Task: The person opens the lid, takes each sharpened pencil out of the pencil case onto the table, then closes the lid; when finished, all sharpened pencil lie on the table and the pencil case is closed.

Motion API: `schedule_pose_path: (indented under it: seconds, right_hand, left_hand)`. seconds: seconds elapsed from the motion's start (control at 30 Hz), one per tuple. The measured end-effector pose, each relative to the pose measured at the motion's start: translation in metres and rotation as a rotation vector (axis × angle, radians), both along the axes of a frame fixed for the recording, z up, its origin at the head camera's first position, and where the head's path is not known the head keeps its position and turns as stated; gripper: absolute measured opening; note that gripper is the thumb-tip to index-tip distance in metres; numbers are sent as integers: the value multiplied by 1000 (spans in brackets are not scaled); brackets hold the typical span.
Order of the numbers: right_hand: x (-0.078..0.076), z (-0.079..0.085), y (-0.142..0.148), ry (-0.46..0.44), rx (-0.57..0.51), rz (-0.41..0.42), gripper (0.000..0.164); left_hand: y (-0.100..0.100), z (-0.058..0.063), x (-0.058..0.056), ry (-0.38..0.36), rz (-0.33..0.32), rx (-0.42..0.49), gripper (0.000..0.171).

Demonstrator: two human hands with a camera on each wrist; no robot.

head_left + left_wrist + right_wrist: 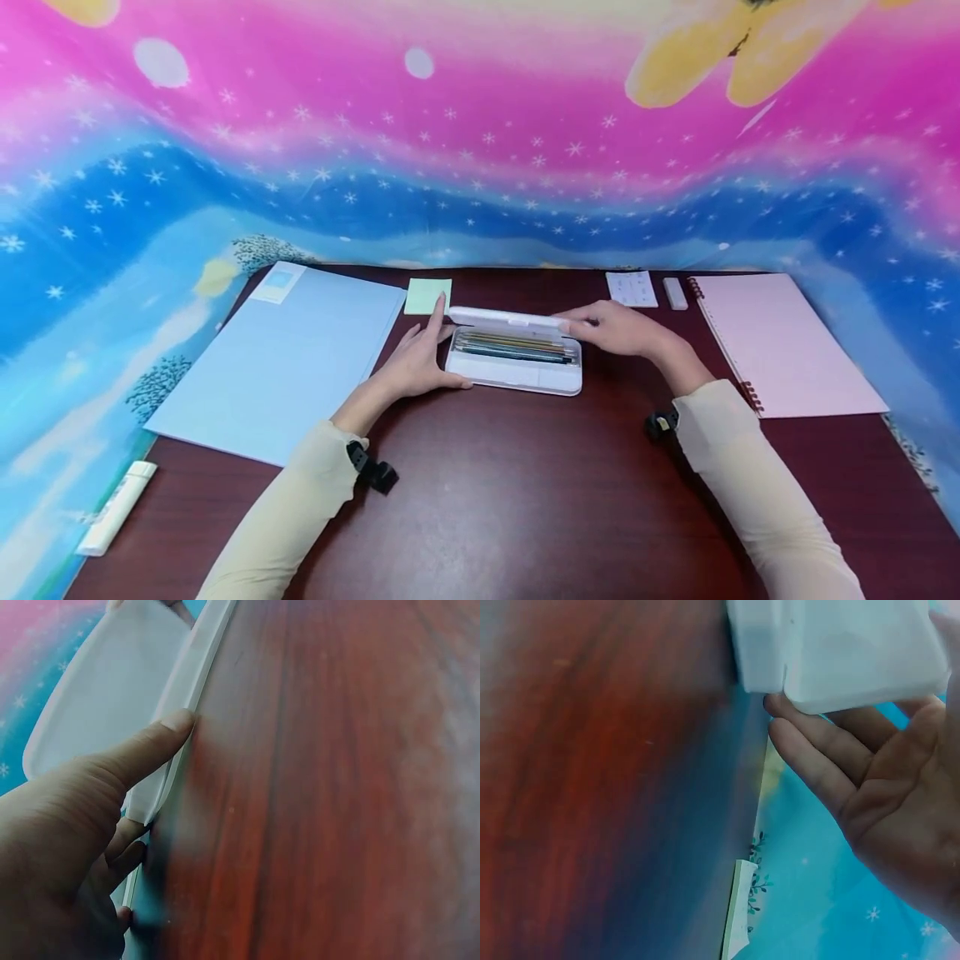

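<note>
A white pencil case (491, 371) lies with its lid (517, 317) raised, near the middle of the dark table. Several pencils or pens (510, 346) rest inside along its back part. My left hand (412, 362) holds the case's left end, thumb on the front edge and index finger raised. In the left wrist view, other fingers lie around the end of the case. My right hand (618, 327) grips the lid at its right end, and part of its thumb is out of the right wrist view.
A blue folder (300, 358) lies left, beside a green sticky-note pad (427, 297). To the right are a white printed sheet (632, 289), an eraser (675, 293) and a pink spiral notebook (795, 350). A white tube-like object (118, 508) sits at the left table edge.
</note>
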State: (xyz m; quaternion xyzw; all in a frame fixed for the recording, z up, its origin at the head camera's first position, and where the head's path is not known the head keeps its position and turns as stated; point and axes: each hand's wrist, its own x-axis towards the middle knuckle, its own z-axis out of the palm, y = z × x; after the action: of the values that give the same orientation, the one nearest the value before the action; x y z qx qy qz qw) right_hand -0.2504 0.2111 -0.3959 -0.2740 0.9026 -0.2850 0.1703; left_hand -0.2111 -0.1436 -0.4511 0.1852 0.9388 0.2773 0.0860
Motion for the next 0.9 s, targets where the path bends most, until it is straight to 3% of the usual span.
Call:
schedule_pose_path:
  seconds: [0.1,0.3,0.37,0.47,0.67,0.9]
  right_hand:
    - [-7,3,0,21,-20,-39,52]
    - [-19,1,-10,215,-1,-157,45]
    - [-21,-1,-16,232,23,-191,43]
    - [-22,-5,-24,221,82,-214,56]
    - [-27,-13,-34,186,128,-207,79]
    - [-34,-19,-36,204,218,-88,75]
  left_hand:
    - [1,0,1,-4,-8,19,145]
    - [4,1,2,18,-23,29,141]
    - [5,1,3,7,-22,26,140]
    - [7,1,4,-10,-24,17,134]
    - [8,0,5,-7,-7,-18,123]
    - [12,4,1,-4,6,-61,119]
